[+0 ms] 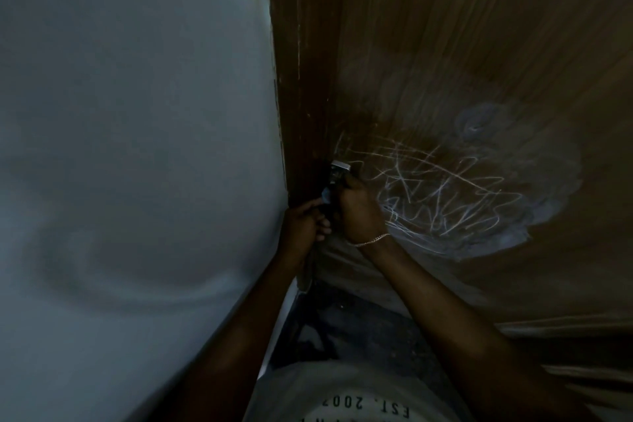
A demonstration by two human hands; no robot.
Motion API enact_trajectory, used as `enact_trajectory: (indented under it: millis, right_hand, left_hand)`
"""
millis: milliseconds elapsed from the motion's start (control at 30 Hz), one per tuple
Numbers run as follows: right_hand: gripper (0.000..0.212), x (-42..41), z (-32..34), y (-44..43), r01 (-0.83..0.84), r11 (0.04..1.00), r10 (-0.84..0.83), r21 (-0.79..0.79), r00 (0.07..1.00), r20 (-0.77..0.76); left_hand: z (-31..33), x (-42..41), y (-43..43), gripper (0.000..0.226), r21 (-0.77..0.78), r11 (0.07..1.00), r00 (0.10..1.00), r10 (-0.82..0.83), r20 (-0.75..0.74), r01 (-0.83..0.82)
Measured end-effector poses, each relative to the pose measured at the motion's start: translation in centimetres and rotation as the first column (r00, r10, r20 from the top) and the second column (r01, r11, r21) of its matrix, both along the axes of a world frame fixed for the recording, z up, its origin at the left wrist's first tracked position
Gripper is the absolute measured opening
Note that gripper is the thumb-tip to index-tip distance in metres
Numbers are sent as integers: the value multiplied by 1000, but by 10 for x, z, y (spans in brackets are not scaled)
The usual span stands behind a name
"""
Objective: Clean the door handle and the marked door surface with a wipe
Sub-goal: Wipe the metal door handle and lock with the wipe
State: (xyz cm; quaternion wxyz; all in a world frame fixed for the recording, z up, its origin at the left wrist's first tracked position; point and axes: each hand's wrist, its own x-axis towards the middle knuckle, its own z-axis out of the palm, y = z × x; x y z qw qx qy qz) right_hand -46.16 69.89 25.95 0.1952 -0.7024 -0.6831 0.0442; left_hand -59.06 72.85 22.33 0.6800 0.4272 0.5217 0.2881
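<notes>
Dim corner: pale grey-blue wall across the left, dark brown door frame running up the middle, wooden door filling the right. On the door, right of centre, a tangle of white chalk scribbles over a pale, smeared patch. At the door's left edge, just beside the frame, the metal door handle, only its bright top showing above the hands. Right hand clenched round the handle's lower part, just beside the left end of the scribbles; thin chain bracelet on that wrist. Left hand just left of it, fingers curled, thumb stretched toward the handle and pinching a small pale wipe against it. Wipe wedged between the two hands, mostly hidden, too dark to tell its shape. Near, at the bottom edge, a light shirt with upside-down print "EST. 2002"; between shirt and door, dark floor.
</notes>
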Motion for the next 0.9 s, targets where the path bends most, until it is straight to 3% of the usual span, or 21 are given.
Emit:
enact_trajectory:
  millis: [100,233,333,733,900]
  right_hand:
    - [14,-4,4,0,89,993,-78,80,988,-133]
    - [25,-21,2,6,158,987,-158,-6,987,-33]
    - [19,-17,-2,-7,164,986,-164,23,986,-7]
    - [15,-17,2,2,300,954,-294,18,943,-157]
    - [20,-24,4,9,240,971,-234,15,956,-176]
  left_hand:
    - [0,-1,0,24,-6,1000,1000,2,10,-2]
    - [3,1,-4,19,22,1000,1000,10,-10,-9]
    - [5,-2,-1,20,-29,999,999,24,39,-23]
    - [4,-5,2,22,-6,999,999,-47,3,47]
    - [5,-2,-1,21,54,998,998,-28,-53,31]
